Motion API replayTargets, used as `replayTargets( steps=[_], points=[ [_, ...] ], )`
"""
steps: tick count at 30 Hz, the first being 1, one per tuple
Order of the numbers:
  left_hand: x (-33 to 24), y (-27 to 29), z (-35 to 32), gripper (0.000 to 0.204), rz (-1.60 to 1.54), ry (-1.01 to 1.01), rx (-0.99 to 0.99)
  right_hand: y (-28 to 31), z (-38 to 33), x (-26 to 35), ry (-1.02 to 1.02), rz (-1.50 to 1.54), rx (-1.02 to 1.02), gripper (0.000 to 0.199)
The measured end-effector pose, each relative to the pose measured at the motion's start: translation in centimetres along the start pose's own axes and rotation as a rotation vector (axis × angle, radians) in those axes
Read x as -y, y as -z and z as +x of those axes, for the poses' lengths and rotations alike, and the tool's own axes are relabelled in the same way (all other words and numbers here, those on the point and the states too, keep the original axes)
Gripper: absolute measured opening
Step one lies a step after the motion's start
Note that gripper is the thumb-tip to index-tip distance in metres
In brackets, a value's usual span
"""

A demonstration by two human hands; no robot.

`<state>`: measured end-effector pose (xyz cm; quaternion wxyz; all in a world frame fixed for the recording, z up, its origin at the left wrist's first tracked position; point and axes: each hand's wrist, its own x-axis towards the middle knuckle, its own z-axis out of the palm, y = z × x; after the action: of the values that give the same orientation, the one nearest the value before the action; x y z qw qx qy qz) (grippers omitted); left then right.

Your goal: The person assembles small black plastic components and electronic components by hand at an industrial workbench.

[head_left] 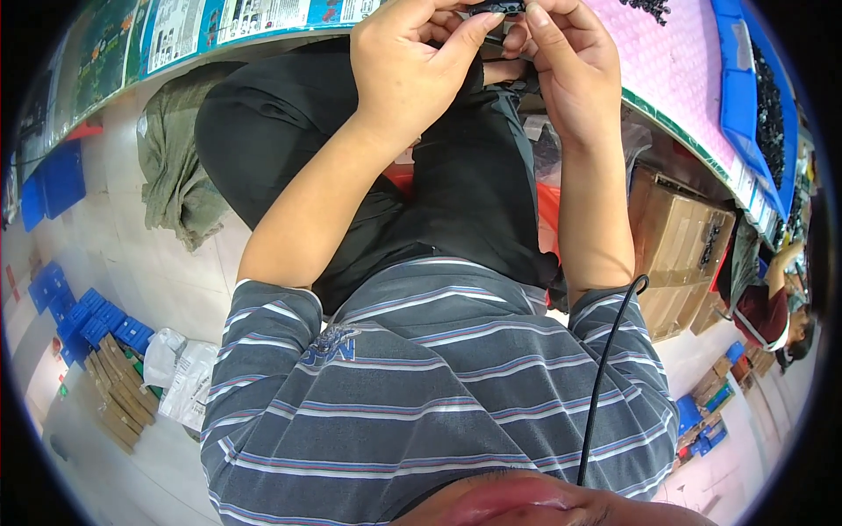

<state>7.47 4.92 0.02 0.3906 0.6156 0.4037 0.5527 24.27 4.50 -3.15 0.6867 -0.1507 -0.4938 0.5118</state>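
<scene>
At the top edge of the head view, my left hand (408,74) pinches a small black part (496,8) between thumb and fingers. My right hand (574,74) is closed at the right end of this part, thumb against bent fingers. The part looks like glossy moulded plastic; the fingers and the picture's edge hide much of it, so its exact kind cannot be made out. Both hands are close together over the near edge of the worktable, above my lap. To their right, a pile of small black pieces (647,9) lies on a pink bubble-wrap sheet (675,74).
A blue bin (739,88) with many black pieces stands at the table's right. Printed sheets (263,19) cover its left part. A cardboard box (680,250) sits below on the right; grey-green cloth (180,158) hangs on the left. Another person (767,311) works at far right.
</scene>
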Motion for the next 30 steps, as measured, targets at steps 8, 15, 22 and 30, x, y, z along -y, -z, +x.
replayTargets(
  steps=[8,15,22,30],
  points=[
    [-0.3,-0.2,0.1,0.018,0.034,-0.035,0.017,0.5,-0.6,-0.8,-0.143,-0.155,-0.129,0.021],
    [1.4,0.7,-0.6,0.024,0.012,-0.111,0.207,-0.6,-2.1,4.7,-0.439,-0.370,-0.317,0.020],
    [1.8,1.7,-0.9,0.015,-0.016,-0.048,0.220,8.8,2.0,18.3,-0.058,-0.143,-0.458,0.032],
    [2.8,3.0,1.0,0.013,-0.049,-0.061,0.041,10.2,3.1,11.4,-0.343,-1.194,-0.549,0.030]
  ],
)
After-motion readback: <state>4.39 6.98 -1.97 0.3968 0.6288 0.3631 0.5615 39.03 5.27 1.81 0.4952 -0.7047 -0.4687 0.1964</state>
